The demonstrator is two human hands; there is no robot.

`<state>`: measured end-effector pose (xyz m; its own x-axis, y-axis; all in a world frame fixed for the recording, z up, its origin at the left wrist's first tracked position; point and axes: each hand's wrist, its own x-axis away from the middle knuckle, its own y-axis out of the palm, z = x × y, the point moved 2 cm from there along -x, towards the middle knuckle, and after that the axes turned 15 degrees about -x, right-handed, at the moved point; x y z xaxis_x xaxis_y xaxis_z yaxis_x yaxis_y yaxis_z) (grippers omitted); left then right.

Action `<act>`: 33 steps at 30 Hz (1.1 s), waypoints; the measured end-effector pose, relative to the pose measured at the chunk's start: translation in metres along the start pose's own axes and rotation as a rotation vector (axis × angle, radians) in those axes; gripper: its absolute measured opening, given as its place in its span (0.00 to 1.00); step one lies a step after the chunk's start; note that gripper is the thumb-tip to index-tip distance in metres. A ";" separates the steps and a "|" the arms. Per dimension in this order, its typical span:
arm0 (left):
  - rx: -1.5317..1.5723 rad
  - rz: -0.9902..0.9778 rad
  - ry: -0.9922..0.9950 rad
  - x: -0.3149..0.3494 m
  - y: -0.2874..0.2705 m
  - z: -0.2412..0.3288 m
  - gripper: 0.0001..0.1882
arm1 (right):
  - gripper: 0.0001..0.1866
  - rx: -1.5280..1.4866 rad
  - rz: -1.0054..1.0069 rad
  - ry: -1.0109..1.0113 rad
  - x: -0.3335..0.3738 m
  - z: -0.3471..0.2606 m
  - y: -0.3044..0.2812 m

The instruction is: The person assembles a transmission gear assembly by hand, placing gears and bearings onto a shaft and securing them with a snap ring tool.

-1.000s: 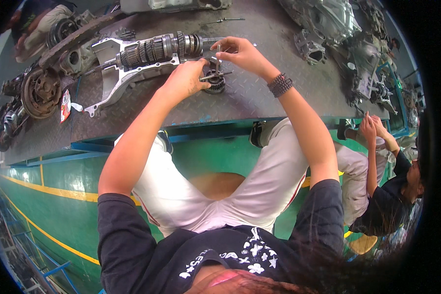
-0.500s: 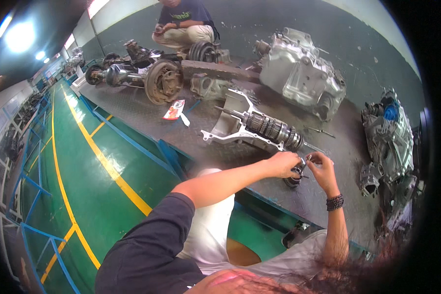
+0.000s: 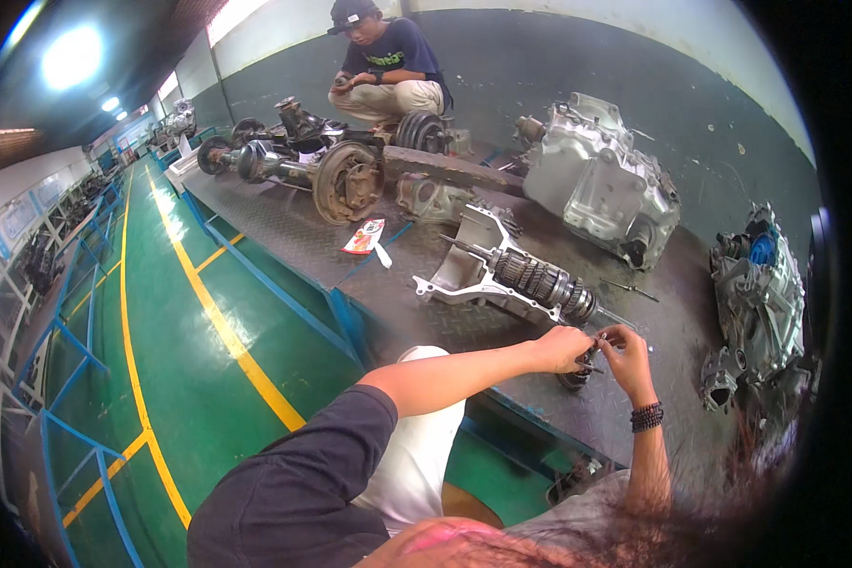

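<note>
Though part-hidden, gear (image 3: 572,381) beneath hands (image 3: 563,348)

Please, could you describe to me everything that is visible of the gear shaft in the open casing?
The gear shaft looks like dark grey metal with shiny edges, carrying a close row of toothed gears and rings. A thin bare end projects at the upper left. It lies lengthwise in the open silver casing, slanting down to the right in the picture, its upper side exposed. The left hand is near its lower-right end; I cannot tell whether they touch.
</note>
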<state>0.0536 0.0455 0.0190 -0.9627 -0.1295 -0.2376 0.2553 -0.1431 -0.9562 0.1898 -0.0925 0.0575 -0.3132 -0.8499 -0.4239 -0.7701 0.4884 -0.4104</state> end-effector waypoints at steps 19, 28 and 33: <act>0.041 0.021 -0.078 -0.001 -0.002 -0.001 0.29 | 0.10 -0.167 0.026 0.062 0.001 0.008 0.001; 0.027 0.057 -0.060 -0.004 -0.005 0.001 0.26 | 0.13 -0.258 -0.017 0.104 -0.002 0.012 0.000; -0.074 0.233 -0.018 -0.003 -0.005 0.003 0.28 | 0.13 -0.210 0.009 0.111 0.000 0.005 0.000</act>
<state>0.0555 0.0434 0.0248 -0.8767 -0.1681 -0.4506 0.4622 -0.0352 -0.8861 0.1928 -0.0916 0.0532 -0.3706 -0.8681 -0.3303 -0.8621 0.4538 -0.2254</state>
